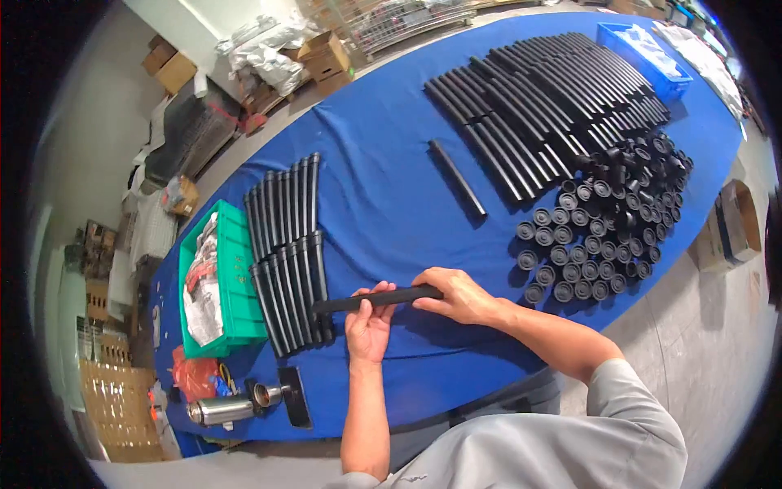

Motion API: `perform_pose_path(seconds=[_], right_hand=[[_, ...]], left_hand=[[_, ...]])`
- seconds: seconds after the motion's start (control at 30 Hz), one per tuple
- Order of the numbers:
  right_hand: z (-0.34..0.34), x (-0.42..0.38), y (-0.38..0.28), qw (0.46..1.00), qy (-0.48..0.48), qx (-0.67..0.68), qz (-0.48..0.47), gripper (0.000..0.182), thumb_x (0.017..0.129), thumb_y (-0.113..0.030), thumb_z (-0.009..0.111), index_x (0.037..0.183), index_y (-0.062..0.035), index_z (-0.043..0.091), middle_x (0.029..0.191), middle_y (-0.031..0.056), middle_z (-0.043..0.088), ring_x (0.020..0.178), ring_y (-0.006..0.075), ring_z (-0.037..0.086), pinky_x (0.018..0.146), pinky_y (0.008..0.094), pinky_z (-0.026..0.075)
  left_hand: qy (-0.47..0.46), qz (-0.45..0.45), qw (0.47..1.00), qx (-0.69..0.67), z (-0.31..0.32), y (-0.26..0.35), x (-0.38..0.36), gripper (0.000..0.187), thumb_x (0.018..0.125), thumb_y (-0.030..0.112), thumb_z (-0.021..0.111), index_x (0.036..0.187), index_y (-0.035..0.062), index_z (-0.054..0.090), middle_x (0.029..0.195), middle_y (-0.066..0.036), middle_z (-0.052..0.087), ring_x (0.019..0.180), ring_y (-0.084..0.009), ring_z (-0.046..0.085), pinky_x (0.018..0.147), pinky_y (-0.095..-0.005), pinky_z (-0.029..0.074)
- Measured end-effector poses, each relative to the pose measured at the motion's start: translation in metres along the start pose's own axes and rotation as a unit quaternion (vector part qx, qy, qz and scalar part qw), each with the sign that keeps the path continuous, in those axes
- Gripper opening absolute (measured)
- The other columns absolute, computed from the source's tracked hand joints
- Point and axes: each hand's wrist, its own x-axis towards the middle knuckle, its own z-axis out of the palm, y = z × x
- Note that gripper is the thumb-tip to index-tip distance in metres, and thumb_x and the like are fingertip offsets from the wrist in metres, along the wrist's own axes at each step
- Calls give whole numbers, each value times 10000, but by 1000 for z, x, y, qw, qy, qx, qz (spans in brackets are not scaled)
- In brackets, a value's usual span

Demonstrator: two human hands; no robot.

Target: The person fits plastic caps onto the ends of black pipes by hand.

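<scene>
A black tube lies nearly level across both my hands, above the near side of the blue-covered table. My right hand is closed round the tube's right end and hides it. Palm up, my left hand holds the tube near its left part, with the thumb in front and the fingers behind. Just left of my left hand, black tubes with wider ends lie in two rows. One single black tube lies apart, beyond my right hand.
Plain black tubes lie in rows at the far right, beside a pile of round black caps. A green crate holds cloth-like material. A metal flask and a phone-like dark slab lie at front left; a blue bin stands far right.
</scene>
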Motion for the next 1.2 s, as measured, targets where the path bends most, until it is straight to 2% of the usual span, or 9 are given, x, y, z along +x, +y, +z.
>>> perform_pose_path(seconds=[0.37, 0.43, 0.5, 0.6, 0.73, 0.93, 1.03, 1.17, 1.2], right_hand=[[1, -1, -4, 999, -16, -3, -32, 359, 880, -214, 783, 1143, 2, 671, 908, 171, 696, 812, 297, 709, 705, 385, 566], [-2, 2, -5, 943, -102, 217, 231, 377, 912, -228, 766, 1181, 18, 669, 739, 45, 653, 617, 110, 653, 540, 290, 530], [-1, 1, -6, 961, -66, 185, 193, 367, 914, -220, 761, 1177, 20, 673, 748, 52, 662, 625, 120, 657, 558, 289, 538], [1, 7, 3, 979, 67, -119, -151, 350, 917, -208, 751, 1167, 27, 680, 744, 48, 662, 627, 114, 652, 558, 284, 535], [-3, 4, -7, 952, -62, 202, 221, 336, 902, -179, 759, 1163, 26, 702, 746, 46, 667, 610, 106, 624, 550, 283, 507], [-2, 2, -2, 958, 3, 213, 194, 328, 925, -201, 744, 1169, 14, 706, 750, 11, 640, 615, 75, 583, 524, 237, 460], [-4, 3, 4, 949, 23, 238, 205, 327, 921, -207, 746, 1169, 2, 707, 720, -14, 601, 595, 60, 544, 512, 228, 428], [-12, 6, 0, 947, -9, 240, 214, 297, 923, -171, 726, 1153, 15, 709, 737, -15, 604, 615, 59, 543, 528, 225, 435], [-12, 6, -1, 944, -21, 243, 221, 286, 923, -150, 718, 1149, 24, 707, 748, -15, 607, 627, 61, 547, 536, 222, 440]], left_hand=[[-2, -4, 1000, -9, -3, 1, -2, 203, 1033, 121, 582, 1227, 65, 602, 1304, -216, 644, 1308, -382, 572, 1101, -507, 504], [-11, -7, 1000, -2, -2, 1, -1, 206, 1032, 122, 583, 1229, 66, 600, 1309, -217, 642, 1311, -382, 570, 1099, -510, 505], [-14, -14, 1000, -8, -1, 1, 0, 208, 1029, 112, 585, 1231, 67, 606, 1312, -218, 641, 1316, -384, 566, 1095, -514, 511], [-11, -24, 999, -26, 0, 2, 2, 214, 1019, 100, 596, 1229, 68, 616, 1323, -216, 636, 1320, -385, 563, 1082, -509, 527], [-31, -20, 999, -6, -2, 2, 0, 224, 1003, 92, 623, 1226, 69, 621, 1331, -224, 629, 1321, -393, 559, 1102, -522, 506], [53, -77, 983, 156, 16, 6, -1, 233, 997, 119, 649, 1220, 63, 614, 1207, -191, 685, 1135, -325, 679, 921, -420, 607], [97, -41, 889, 445, 45, 15, -16, 189, 951, 142, 724, 1103, 52, 659, 1032, -127, 724, 882, -213, 726, 695, -319, 605], [-64, 363, 486, 793, 92, 52, -10, 291, 769, 90, 829, 1026, 51, 698, 995, -84, 687, 913, -257, 657, 799, -394, 540], [-83, 336, 451, 823, 101, 59, -8, 337, 751, 105, 837, 1054, 58, 696, 1021, -78, 680, 953, -265, 646, 837, -408, 524]])
